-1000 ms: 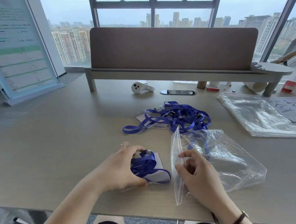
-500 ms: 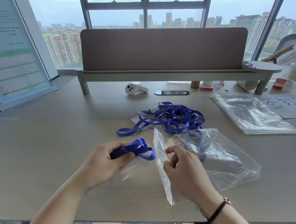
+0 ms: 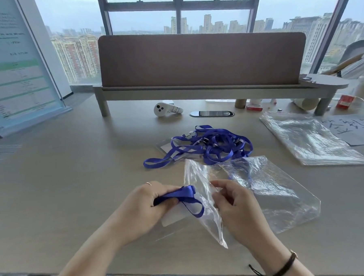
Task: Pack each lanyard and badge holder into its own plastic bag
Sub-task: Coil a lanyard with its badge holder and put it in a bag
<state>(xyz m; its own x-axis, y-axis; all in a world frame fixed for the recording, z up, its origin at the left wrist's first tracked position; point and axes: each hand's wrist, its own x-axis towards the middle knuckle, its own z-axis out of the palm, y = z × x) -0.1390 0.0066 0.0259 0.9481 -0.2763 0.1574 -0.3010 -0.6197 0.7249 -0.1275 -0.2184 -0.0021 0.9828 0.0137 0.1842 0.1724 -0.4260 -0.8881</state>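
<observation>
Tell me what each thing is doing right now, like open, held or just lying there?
Left hand: grips the bundled lanyard.
Bundled lanyard: folded up, at the bag's mouth, not yet inside.
Right hand: pinches the bag's edge.
Plastic bag: mouth held open.
Pile of lanyards: tangled, lying loose.
Stack of bags: lying flat, untouched.
</observation>
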